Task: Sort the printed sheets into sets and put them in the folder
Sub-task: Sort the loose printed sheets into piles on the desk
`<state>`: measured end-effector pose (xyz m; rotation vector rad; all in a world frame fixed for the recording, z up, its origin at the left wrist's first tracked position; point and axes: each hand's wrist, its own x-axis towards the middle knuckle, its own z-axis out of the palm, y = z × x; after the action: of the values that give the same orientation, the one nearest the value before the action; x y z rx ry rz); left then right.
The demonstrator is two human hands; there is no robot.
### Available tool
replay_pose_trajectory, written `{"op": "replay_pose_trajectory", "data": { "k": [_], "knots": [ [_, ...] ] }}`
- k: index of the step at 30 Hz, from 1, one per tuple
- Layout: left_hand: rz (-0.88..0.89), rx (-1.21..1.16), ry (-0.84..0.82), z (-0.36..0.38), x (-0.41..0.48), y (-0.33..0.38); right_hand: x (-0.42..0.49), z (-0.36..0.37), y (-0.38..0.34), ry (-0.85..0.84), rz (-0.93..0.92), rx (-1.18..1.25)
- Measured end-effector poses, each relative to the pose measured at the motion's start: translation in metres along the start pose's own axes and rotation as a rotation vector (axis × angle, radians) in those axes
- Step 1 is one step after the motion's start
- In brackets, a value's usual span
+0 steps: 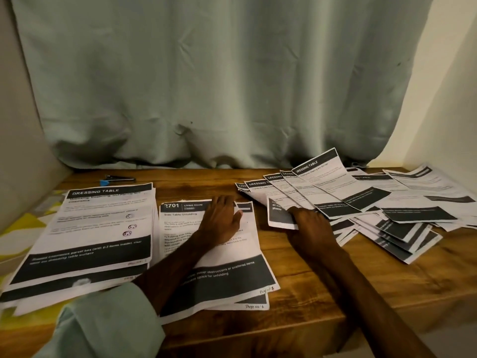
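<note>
- Left hand (222, 218) lies flat with fingers straight, pressing the middle stack (219, 270) on the surface (438, 267).
- Right hand (311, 227) curls round the lower edge of the fanned sheets (317, 192), beside the loose heap (413, 220).
- The paper looks light, floppy and slippery; it is probably best pinched at an edge and supported underneath.

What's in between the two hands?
In the head view, between the left hand and right hand: the edge of the middle pile, then bare wooden table.
</note>
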<state>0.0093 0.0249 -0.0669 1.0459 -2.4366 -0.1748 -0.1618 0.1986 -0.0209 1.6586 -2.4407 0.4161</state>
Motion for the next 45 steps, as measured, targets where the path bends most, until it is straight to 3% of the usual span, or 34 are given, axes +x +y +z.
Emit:
{"op": "replay_pose_trajectory", "data": {
  "k": [5,7,9,12,13,15,19,21,23,25,27,29,31,34,37,45],
  "knots": [
    [0.046,-0.029,0.075,0.005,0.001,-0.003,0.012,-0.026,0.003,0.079,0.149,0.231],
    [0.059,-0.210,0.159,0.001,0.001,0.001,0.019,-0.038,-0.002,0.160,0.177,0.258],
    [-0.066,-0.642,0.208,-0.015,0.002,0.012,0.021,-0.049,-0.018,0.217,0.196,0.301],
    [-0.411,-1.498,-0.057,-0.053,0.013,0.022,0.015,-0.054,-0.054,0.203,0.066,0.257],
    [-0.465,-1.701,-0.151,-0.063,0.017,0.017,0.012,-0.052,-0.068,0.197,-0.009,0.234],
    [-0.446,-1.892,-0.228,-0.079,0.022,0.006,0.003,-0.043,-0.092,0.173,-0.149,0.161],
    [-0.539,-1.726,-0.281,-0.081,0.023,-0.013,-0.004,-0.026,-0.120,0.028,-0.293,-0.060],
    [-0.602,-1.564,-0.202,-0.073,0.025,-0.027,-0.003,-0.024,-0.122,-0.071,-0.355,-0.072],
    [-0.612,-1.426,-0.120,-0.076,0.024,-0.037,0.001,-0.029,-0.113,-0.274,-0.392,0.122],
    [-0.574,-1.419,-0.081,-0.083,0.023,-0.046,0.006,-0.041,-0.095,-0.484,-0.328,0.515],
    [-0.485,-1.496,-0.079,-0.093,0.022,-0.055,0.024,-0.042,-0.072,-0.345,-0.186,0.809],
    [-0.421,-1.552,-0.076,-0.099,0.020,-0.063,0.046,-0.038,-0.046,-0.085,-0.037,0.863],
    [-0.405,-1.561,-0.082,-0.105,0.017,-0.067,0.066,-0.036,-0.029,0.025,0.084,0.956],
    [-0.363,-1.575,-0.139,-0.106,0.015,-0.069,0.084,-0.037,-0.021,-0.106,0.144,1.267],
    [-0.368,-1.538,-0.137,-0.099,0.014,-0.060,0.089,-0.023,-0.031,-0.206,0.184,1.338],
    [-0.389,-1.566,-0.084,-0.069,0.020,-0.051,0.094,0.013,-0.039,-0.069,0.313,1.458]
  ]
}}
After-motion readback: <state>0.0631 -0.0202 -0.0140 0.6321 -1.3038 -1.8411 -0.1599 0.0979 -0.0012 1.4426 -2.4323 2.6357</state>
